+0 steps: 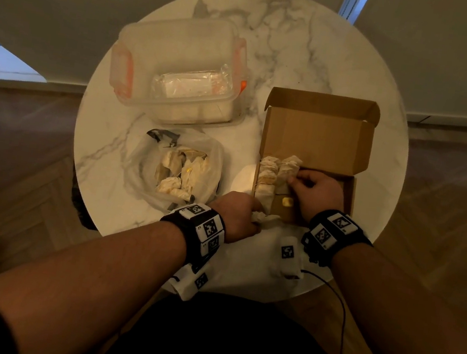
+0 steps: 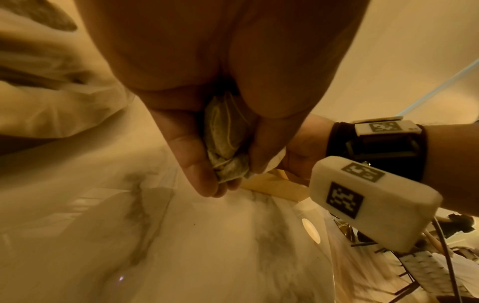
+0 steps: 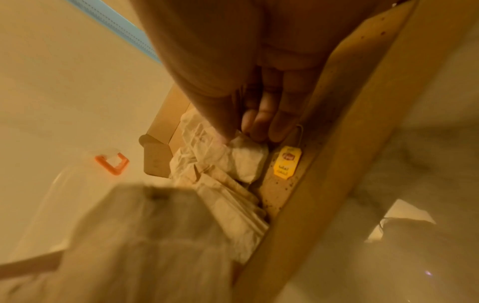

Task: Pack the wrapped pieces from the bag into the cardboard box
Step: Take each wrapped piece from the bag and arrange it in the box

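Under my right hand (image 1: 315, 189) sits the open cardboard box (image 1: 315, 134), where my fingertips (image 3: 261, 131) pinch a wrapped piece (image 3: 246, 158) against the row already packed; a yellow tag (image 3: 287, 162) lies just beside them. My left hand (image 1: 238, 213), at the box's near corner, is clenched around another crumpled piece (image 2: 225, 143). Beyond that hand lies the plastic bag (image 1: 174, 169) with more pieces

Both forearms reached forward, each wrist banded with a black strap. The left hand (image 1: 239, 213) curled its fingers (image 2: 197, 164) around a wrapped piece (image 2: 225, 147); the right hand (image 1: 318, 192) pinched another piece (image 3: 246, 157) at its fingertips (image 3: 261, 125).
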`<state>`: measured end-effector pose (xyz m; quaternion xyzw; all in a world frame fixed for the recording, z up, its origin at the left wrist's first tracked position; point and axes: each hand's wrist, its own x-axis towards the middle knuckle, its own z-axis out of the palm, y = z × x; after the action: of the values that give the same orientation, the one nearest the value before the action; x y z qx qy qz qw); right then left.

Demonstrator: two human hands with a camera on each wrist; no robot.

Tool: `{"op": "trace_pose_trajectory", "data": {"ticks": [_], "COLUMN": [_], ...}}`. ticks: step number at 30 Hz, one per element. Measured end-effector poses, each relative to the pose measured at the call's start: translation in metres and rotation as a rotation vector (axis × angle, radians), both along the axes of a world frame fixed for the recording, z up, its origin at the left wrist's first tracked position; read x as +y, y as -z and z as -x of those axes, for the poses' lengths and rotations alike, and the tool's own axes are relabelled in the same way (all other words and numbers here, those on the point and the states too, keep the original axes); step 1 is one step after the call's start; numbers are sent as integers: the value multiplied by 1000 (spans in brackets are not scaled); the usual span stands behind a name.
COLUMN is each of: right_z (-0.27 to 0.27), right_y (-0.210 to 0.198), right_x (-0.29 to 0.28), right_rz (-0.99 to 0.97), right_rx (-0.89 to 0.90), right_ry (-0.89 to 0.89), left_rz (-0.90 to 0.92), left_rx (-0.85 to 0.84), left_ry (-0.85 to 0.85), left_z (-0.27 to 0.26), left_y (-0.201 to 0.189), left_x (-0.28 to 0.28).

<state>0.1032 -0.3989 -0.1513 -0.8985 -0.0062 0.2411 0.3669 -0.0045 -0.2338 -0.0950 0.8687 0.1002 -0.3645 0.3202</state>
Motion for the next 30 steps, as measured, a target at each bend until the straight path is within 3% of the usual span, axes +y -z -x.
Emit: {"op": "trace_pose_trajectory", "data": {"ticks": [5,12,17,22,26,30], "right_z": [-1,0,5,13,7,3], "right_y": [-5,-15,-38,-69,-70,-64], "right_x": [-4,-17,-20,-8,-8,-20], "right_rz": [-21,-9,-165,-427,-424,-395], "right_rx": [22,-5,-10,209,113,84], "right_ry": [-18,12,20,-91,-127,-50], "left_rz": [84,653,923,976,856,693], "left_rx": [4,133,121,39,6,24], "left_ry": [-124,-846,-1132,-1078,-969,-903], "left_z": [3,5,-4,-13,-16,-15], "left_y": [2,-3,-14,-20,-17,-14], "left_x": [3,7,5,1,3,9]}}
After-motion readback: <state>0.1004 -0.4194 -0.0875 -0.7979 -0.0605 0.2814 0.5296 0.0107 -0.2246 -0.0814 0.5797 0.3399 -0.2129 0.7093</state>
